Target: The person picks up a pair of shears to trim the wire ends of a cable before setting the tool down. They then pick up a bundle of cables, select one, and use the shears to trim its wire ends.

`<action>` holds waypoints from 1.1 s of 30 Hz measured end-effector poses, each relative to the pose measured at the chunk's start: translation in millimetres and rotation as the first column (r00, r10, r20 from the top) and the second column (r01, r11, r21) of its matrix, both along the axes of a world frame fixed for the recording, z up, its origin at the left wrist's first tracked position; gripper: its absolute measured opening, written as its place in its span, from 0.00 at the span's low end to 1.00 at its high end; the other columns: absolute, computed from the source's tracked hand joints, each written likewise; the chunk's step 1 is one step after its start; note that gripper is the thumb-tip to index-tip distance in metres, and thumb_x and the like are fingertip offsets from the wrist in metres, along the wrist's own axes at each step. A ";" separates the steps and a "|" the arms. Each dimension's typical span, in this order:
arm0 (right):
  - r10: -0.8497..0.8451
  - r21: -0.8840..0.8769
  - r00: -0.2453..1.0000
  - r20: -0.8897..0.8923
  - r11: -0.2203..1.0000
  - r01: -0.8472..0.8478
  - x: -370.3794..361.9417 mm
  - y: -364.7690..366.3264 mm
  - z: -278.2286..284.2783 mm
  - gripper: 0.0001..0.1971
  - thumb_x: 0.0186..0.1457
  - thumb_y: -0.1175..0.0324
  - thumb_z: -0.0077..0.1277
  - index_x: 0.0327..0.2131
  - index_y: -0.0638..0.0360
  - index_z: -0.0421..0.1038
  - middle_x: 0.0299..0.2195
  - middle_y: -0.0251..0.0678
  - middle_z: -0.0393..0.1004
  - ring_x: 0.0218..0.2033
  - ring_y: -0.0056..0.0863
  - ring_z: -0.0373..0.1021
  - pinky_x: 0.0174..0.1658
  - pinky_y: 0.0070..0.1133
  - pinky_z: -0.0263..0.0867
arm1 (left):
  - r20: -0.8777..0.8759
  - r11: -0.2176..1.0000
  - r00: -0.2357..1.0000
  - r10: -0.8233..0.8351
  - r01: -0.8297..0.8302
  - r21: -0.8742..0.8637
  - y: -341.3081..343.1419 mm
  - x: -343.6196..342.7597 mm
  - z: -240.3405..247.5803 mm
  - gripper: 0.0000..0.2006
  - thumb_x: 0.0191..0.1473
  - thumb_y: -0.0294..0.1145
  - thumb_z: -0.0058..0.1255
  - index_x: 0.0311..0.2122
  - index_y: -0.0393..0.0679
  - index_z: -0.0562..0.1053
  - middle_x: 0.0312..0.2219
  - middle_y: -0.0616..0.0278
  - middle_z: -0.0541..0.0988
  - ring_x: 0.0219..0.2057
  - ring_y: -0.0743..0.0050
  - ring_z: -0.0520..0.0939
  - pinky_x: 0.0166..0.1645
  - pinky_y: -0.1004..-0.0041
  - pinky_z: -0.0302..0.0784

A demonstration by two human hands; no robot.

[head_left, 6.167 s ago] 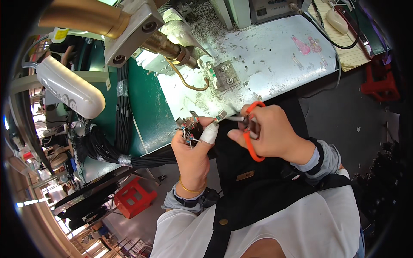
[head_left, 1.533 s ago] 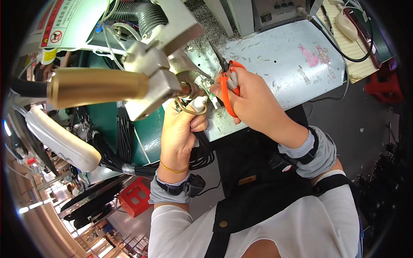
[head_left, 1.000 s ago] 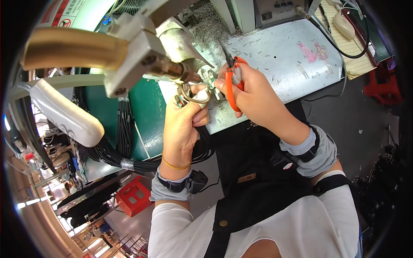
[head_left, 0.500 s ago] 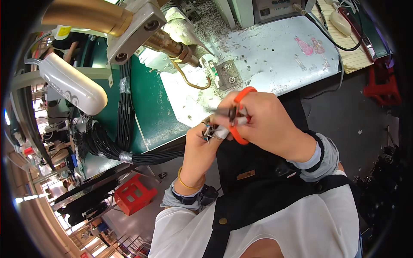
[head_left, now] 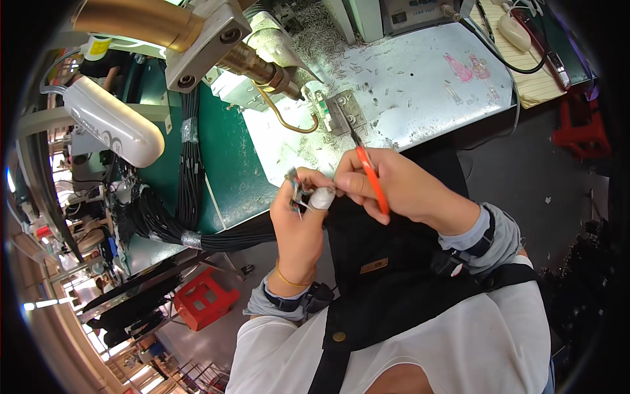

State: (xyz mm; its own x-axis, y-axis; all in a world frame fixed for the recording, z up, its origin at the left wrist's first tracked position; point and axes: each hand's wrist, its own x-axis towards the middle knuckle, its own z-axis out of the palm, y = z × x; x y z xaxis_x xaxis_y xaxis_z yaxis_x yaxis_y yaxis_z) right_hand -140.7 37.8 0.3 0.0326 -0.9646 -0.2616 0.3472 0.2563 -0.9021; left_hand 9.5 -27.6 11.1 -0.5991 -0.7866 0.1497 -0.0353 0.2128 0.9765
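Observation:
My left hand (head_left: 295, 223) is closed, pinching a small bunch of thin wires (head_left: 300, 196) with dark, white and greenish parts; their exact kind is too small to tell. A white wrap (head_left: 322, 198) covers what looks like the thumb tip. Close by on the right, my right hand (head_left: 394, 184) has its fingers wrapped round orange-handled scissors (head_left: 371, 176). Their dark blades point up and away, toward the metal block on the machine plate. The right fingertips almost meet the left thumb; whether they touch or pinch a wire there cannot be made out.
A machine head with a nozzle (head_left: 289, 88) hangs over a pale metal plate (head_left: 426, 111) strewn with metal bits. A small metal block (head_left: 346, 108) is fixed on it. Black cable bundles (head_left: 190, 157) lie left on the green table (head_left: 226, 151). A white lamp (head_left: 111, 121) hangs at left.
The scissors have swung from lying across between my hands to pointing away with the blades up. My hands have drawn slightly apart, the left one moving a little left.

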 end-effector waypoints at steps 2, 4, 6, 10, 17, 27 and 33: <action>-0.419 -0.501 0.767 -0.485 0.852 0.148 9.8 1.2 -13.3 0.04 0.46 0.68 0.49 0.26 0.57 0.68 0.15 0.30 0.65 0.13 0.16 0.61 0.15 0.16 0.55 | -0.177 0.639 0.981 0.074 0.090 0.764 0.2 0.8 7.7 0.08 0.45 0.20 0.48 0.33 0.39 0.66 0.20 0.68 0.68 0.14 0.88 0.59 0.16 0.86 0.50; -0.506 -0.597 0.602 -0.618 0.800 0.058 7.2 1.2 -7.3 0.03 0.45 0.69 0.49 0.26 0.56 0.68 0.15 0.30 0.65 0.13 0.18 0.61 0.15 0.17 0.55 | -0.174 0.622 0.983 0.058 0.101 0.776 -2.8 3.2 12.5 0.07 0.45 0.20 0.48 0.32 0.39 0.66 0.20 0.69 0.67 0.14 0.89 0.59 0.16 0.86 0.50; -0.674 -0.698 0.181 -0.716 0.693 -0.180 0.1 1.7 2.7 0.03 0.43 0.71 0.50 0.26 0.53 0.69 0.16 0.29 0.64 0.11 0.23 0.60 0.15 0.18 0.56 | -0.176 0.588 0.984 0.014 0.134 0.798 -5.8 2.9 15.6 0.06 0.46 0.20 0.48 0.31 0.39 0.66 0.20 0.69 0.67 0.13 0.89 0.58 0.16 0.85 0.49; -0.596 -0.638 0.230 -0.770 0.735 -0.231 -8.2 4.9 14.2 0.06 0.40 0.73 0.50 0.26 0.53 0.68 0.17 0.26 0.65 0.13 0.28 0.62 0.18 0.18 0.59 | -0.051 0.718 0.999 0.011 0.027 0.695 -4.1 3.9 17.0 0.07 0.45 0.20 0.48 0.32 0.39 0.66 0.21 0.69 0.68 0.15 0.90 0.60 0.17 0.86 0.51; -0.439 -0.477 0.688 -0.577 0.866 0.151 9.7 2.4 -3.6 0.03 0.45 0.74 0.48 0.27 0.59 0.66 0.18 0.32 0.68 0.16 0.19 0.66 0.19 0.15 0.59 | 0.106 0.984 0.985 0.134 -0.145 0.101 7.0 -6.1 9.9 0.09 0.43 0.20 0.50 0.33 0.38 0.68 0.24 0.69 0.70 0.22 0.90 0.66 0.23 0.89 0.58; -0.239 -0.261 0.732 -0.638 0.961 0.087 1.1 17.0 9.9 0.11 0.45 0.67 0.53 0.20 0.63 0.64 0.13 0.35 0.65 0.14 0.22 0.67 0.17 0.19 0.59 | 0.028 0.799 0.991 0.128 -0.120 0.589 0.8 0.9 15.9 0.08 0.42 0.19 0.51 0.32 0.38 0.70 0.25 0.70 0.71 0.26 0.88 0.69 0.30 0.87 0.63; -0.231 -0.232 0.543 -0.808 0.970 0.068 10.6 19.3 7.2 0.16 0.43 0.62 0.56 0.16 0.63 0.62 0.09 0.39 0.63 0.10 0.33 0.61 0.17 0.22 0.58 | 0.019 0.916 0.992 0.128 -0.125 0.381 0.5 -6.1 18.2 0.07 0.43 0.20 0.50 0.32 0.37 0.69 0.24 0.69 0.70 0.22 0.88 0.67 0.24 0.87 0.60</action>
